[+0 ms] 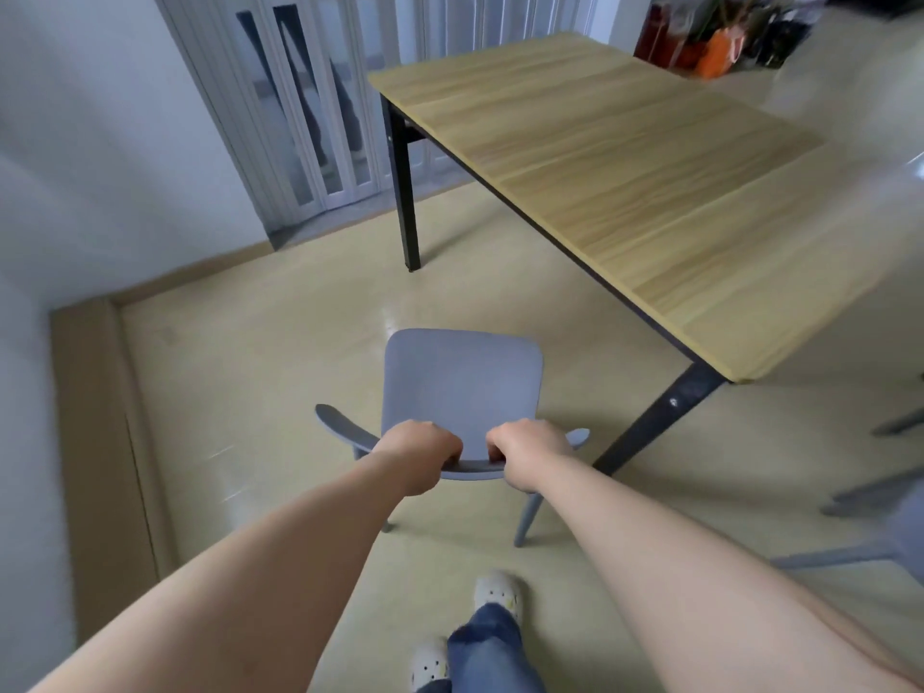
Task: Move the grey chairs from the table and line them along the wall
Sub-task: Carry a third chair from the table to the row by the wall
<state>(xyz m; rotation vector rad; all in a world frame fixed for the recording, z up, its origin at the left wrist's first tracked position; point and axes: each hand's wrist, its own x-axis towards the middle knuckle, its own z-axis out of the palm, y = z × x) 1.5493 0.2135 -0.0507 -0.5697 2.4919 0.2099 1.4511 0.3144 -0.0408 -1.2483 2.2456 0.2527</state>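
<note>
A grey chair [462, 377] stands on the floor in front of me, off the near-left corner of the wooden table [625, 157]. My left hand [422, 452] and my right hand [530, 450] both grip the curved top of its backrest, side by side. The seat faces away from me. The white wall [75, 157] with its beige skirting lies to the left, with open floor between it and the chair. Legs of other grey chairs [870, 497] show at the right edge, near the table.
The table's black leg [660, 422] slants down just right of the chair. A folding white door [310, 107] is at the back. Bags and clutter [720, 37] sit at the far right. My feet [495, 592] are right behind the chair.
</note>
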